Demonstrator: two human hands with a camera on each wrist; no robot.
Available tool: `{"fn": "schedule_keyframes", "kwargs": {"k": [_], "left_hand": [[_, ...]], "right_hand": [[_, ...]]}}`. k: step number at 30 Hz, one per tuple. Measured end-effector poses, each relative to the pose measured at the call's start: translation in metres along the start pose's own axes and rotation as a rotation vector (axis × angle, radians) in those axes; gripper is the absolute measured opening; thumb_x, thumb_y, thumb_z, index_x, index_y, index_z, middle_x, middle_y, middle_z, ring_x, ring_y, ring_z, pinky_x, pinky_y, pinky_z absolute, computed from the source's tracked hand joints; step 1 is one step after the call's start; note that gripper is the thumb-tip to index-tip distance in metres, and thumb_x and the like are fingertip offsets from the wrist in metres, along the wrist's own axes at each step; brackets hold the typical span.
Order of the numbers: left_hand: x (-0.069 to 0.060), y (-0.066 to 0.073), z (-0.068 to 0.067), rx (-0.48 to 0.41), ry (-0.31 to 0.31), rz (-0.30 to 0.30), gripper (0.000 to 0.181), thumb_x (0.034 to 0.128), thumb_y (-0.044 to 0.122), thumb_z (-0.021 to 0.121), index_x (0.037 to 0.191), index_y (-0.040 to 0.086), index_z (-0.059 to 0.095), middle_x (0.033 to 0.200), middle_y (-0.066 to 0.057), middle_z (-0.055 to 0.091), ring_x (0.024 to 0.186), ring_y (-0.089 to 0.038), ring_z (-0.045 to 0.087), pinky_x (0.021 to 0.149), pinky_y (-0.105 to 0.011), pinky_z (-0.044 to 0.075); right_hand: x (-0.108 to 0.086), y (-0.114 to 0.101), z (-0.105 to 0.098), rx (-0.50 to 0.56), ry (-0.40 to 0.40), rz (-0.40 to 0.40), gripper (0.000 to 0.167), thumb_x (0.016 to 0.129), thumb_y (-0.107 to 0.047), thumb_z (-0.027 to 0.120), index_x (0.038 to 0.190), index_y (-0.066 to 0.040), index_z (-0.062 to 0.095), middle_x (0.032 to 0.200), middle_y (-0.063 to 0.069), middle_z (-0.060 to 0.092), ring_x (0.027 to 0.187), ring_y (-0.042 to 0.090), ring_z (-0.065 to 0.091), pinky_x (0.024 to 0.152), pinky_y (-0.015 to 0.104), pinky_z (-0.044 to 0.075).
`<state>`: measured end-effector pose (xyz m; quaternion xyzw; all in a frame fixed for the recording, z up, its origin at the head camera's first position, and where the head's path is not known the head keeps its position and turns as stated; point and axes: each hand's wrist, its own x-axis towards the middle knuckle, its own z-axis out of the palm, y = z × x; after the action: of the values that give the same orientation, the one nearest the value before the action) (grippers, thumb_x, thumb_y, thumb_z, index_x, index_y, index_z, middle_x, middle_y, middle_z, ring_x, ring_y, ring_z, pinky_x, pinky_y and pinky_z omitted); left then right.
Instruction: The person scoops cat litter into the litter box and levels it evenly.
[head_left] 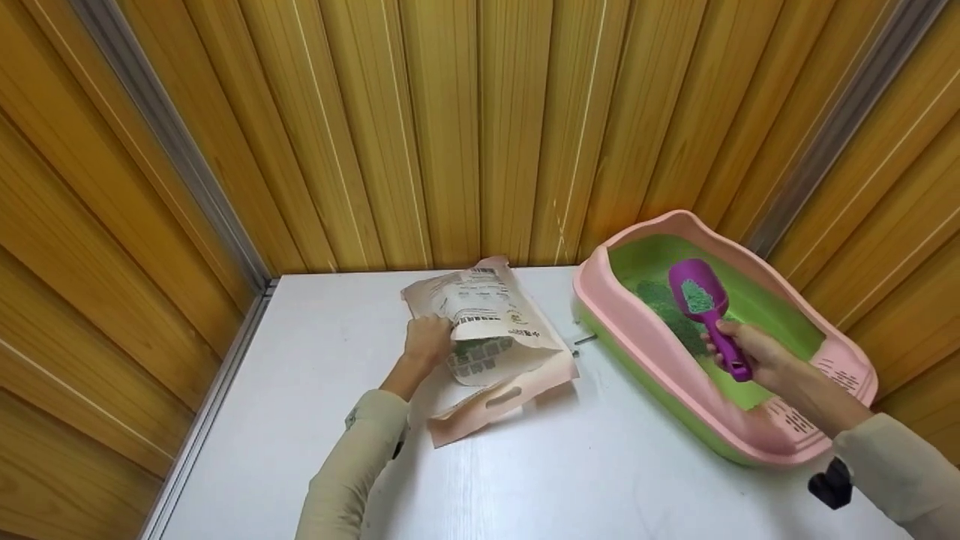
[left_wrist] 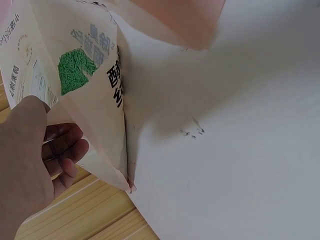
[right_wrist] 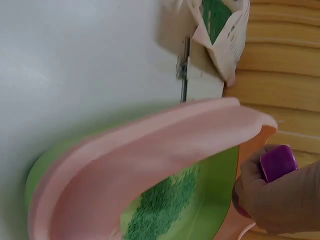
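My left hand pinches the open mouth of a pale pink bag of cat litter lying on the table. Green litter pellets show inside that bag in the left wrist view. In my right hand is the handle of a purple litter scoop, its bowl partly filled with green pellets. The scoop is held over a litter box with a pink rim and green base. More green pellets lie on the box floor. The right wrist view shows only the scoop's handle end.
A torn-off bag strip with a handle slot hangs at the bag's front. A small metal rod lies on the white table between bag and box. Wood-patterned walls with grey metal corner posts close off the back and sides.
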<state>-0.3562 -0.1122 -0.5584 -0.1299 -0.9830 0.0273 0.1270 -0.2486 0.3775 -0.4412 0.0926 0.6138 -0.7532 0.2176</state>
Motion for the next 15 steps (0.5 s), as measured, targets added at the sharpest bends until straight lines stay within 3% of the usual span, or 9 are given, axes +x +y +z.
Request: {"fn": "schedule_keyframes", "kwargs": {"k": [5,9,12,15], "left_hand": [[-0.001,-0.001,-0.002,0.013,-0.030,-0.007,0.019,0.0874,0.025,0.071,0.086,0.007,0.076,0.075,-0.009,0.071,0.064,-0.023,0.065,0.062,-0.041,0.058],[-0.001,-0.001,-0.003,0.014,-0.041,-0.011,0.020,0.0877,0.027,0.072,0.086,0.007,0.076,0.076,-0.009,0.071,0.065,-0.023,0.064,0.063,-0.041,0.058],[-0.002,-0.001,-0.002,0.015,-0.046,-0.013,0.020,0.0884,0.027,0.072,0.086,0.007,0.076,0.077,-0.009,0.072,0.065,-0.023,0.065,0.063,-0.041,0.058],[-0.003,-0.002,-0.002,0.017,-0.046,-0.013,0.020,0.0890,0.027,0.072,0.085,0.007,0.075,0.076,-0.008,0.072,0.064,-0.022,0.064,0.062,-0.041,0.058]], "right_hand": [[0.003,0.010,-0.026,-0.308,-0.019,0.049,0.023,0.110,-0.017,0.035,0.114,-0.001,0.051,0.087,-0.003,0.069,0.066,0.002,0.062,0.060,0.015,0.053],[0.002,0.020,-0.036,-0.440,-0.072,0.113,0.030,0.110,-0.017,0.033,0.124,0.007,0.043,0.088,-0.005,0.067,0.063,-0.001,0.057,0.057,0.013,0.049],[0.000,0.025,-0.040,-0.504,-0.115,0.150,0.031,0.110,-0.016,0.031,0.120,0.007,0.049,0.087,-0.004,0.064,0.062,-0.002,0.054,0.055,0.012,0.046],[-0.003,0.030,-0.043,-0.569,-0.134,0.164,0.032,0.109,-0.014,0.031,0.106,0.001,0.059,0.082,-0.004,0.062,0.061,-0.003,0.053,0.055,0.012,0.045]]}}
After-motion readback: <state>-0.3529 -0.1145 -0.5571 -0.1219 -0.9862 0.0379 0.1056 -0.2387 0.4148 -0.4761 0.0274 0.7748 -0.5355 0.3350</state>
